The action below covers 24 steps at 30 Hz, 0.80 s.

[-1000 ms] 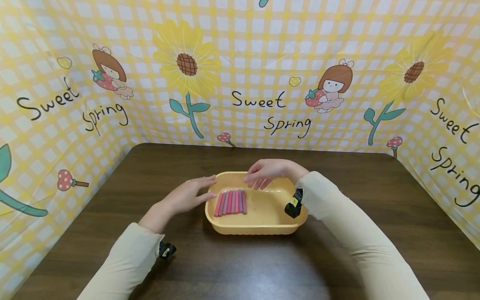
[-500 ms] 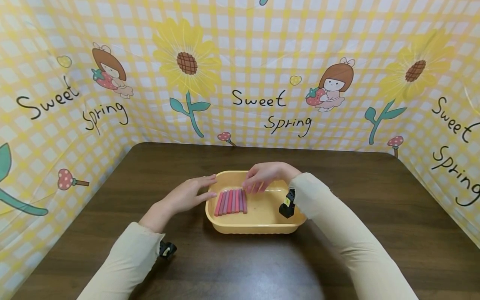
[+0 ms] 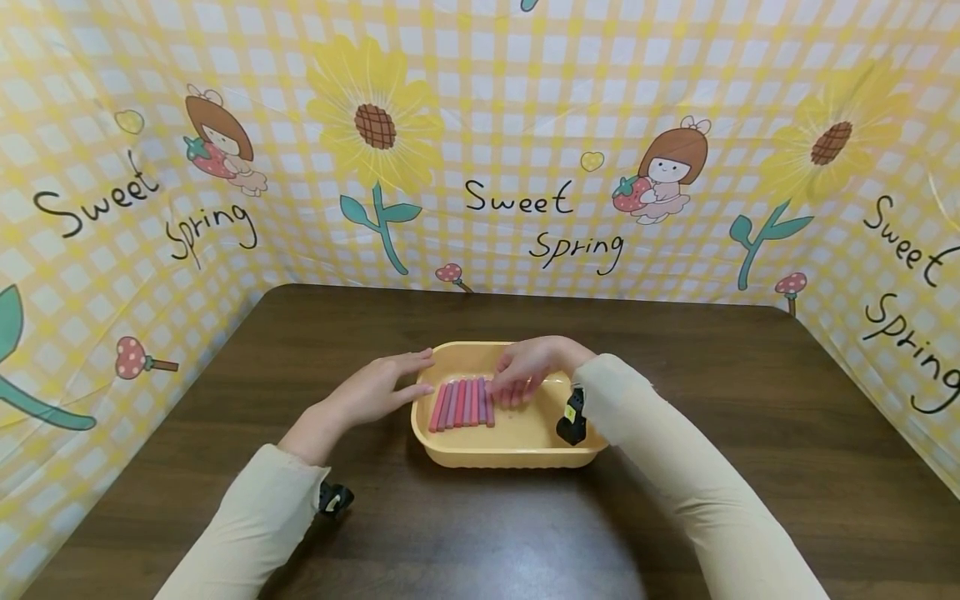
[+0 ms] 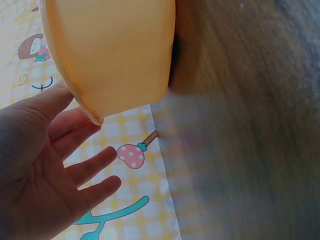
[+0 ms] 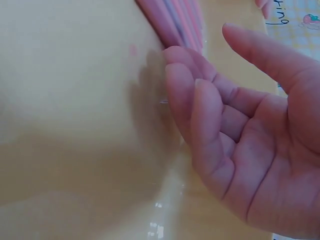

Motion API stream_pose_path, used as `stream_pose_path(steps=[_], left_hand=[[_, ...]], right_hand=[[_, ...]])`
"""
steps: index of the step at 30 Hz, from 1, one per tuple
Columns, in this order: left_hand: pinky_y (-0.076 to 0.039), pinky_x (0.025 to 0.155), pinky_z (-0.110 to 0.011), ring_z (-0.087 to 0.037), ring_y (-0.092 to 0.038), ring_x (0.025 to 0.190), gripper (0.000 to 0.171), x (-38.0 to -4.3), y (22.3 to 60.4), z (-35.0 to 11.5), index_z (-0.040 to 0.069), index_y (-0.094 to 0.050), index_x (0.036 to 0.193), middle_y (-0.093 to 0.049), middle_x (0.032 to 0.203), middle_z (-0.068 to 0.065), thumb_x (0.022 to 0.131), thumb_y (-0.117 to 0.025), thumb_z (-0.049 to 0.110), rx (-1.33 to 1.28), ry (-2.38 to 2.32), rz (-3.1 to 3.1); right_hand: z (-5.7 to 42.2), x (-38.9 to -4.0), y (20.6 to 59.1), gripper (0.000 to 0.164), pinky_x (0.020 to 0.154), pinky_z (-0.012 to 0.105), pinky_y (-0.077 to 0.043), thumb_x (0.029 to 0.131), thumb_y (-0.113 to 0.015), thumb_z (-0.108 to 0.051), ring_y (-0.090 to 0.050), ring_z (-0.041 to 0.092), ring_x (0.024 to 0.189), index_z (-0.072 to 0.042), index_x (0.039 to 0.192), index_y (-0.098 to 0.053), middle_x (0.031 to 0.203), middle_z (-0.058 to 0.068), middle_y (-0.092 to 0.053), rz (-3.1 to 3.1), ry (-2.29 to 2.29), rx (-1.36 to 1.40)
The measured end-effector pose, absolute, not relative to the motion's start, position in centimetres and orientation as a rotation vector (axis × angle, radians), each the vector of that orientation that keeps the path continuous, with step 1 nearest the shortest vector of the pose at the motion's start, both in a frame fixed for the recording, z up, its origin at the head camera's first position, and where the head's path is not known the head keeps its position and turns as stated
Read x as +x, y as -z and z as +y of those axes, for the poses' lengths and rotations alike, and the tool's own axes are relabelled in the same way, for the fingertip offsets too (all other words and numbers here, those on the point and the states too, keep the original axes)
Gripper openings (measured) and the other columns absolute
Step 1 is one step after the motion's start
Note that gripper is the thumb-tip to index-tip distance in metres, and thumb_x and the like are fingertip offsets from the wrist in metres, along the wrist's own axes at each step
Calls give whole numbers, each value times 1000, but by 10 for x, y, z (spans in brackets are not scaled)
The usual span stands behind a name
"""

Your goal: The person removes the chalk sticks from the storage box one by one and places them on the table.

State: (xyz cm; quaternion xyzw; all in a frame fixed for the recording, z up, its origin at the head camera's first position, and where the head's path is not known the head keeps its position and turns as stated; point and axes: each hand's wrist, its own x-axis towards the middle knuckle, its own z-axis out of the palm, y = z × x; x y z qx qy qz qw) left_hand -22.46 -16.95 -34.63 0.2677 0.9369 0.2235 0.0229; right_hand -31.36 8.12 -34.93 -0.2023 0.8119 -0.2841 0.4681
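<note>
Pink and purple sticks (image 3: 460,405) are lying side by side in a row on the floor of a yellow tray (image 3: 510,458), at its 9 o'clock as the head view is showing it. The right hand (image 3: 534,364) is hovering inside the tray at 1 o'clock, holding nothing; its fingers are bending softly together, and its thumb is standing apart from them. Its fingertips are sitting right by the row's 3 o'clock end; I cannot tell whether they are touching. The left hand (image 3: 375,387) is resting its thumb and fingertips at the tray's 10 o'clock rim, its fingers spreading loosely apart. The 2 hands are staying clear of each other. Black devices are hanging at both wrists, below 2 cream sleeves (image 3: 697,467). The tray is standing on a dark brown wooden surface (image 3: 480,542). At 12 o'clock, checked cloth (image 3: 517,108) is showing sunflowers and "Sweet Spring" lettering.
</note>
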Motion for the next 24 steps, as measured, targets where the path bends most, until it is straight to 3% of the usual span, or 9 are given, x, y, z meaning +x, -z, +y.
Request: stream_pose_path(steps=[24], left_hand=[[-34,110,-50,-33,-41,133,50,-224,345,-168,3,-49,135,-42,145,-14,93,-56,30,802,-707,2888]], right_hand=[[68,-305,362,35,45,13,-45,93,-57,-26,-52,4,44,-9,64,-60,54,-2,-59,2082,667,-395]])
